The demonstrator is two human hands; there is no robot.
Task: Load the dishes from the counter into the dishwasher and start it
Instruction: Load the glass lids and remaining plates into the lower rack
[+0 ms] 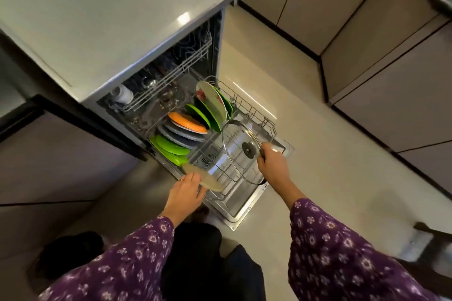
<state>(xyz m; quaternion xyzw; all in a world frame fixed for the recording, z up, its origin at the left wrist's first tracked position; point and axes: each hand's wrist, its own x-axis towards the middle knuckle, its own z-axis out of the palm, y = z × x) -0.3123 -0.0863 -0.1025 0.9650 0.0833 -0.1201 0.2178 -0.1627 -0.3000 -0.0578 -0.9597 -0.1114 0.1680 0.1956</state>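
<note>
The dishwasher [215, 39] stands open with its lower rack [254, 110] pulled out over the lowered door [247, 212]. Green plates [171, 148], grey plates [181, 135], an orange plate [187, 123] and a flowered white plate [211, 100] stand in the rack's left and back rows. My right hand [272, 166] grips a round glass pot lid [241, 151] by its rim, tilted on edge over the rack's front part. My left hand [187, 193] holds a pale beige plate [203, 176] at the rack's near left corner.
The upper rack [168, 76] sits inside with a white cup [121, 94] and other items. A white counter [102, 14] tops the dishwasher. Beige cabinets [391, 61] line the right side across a pale floor [305, 110]. My dark-trousered legs are below.
</note>
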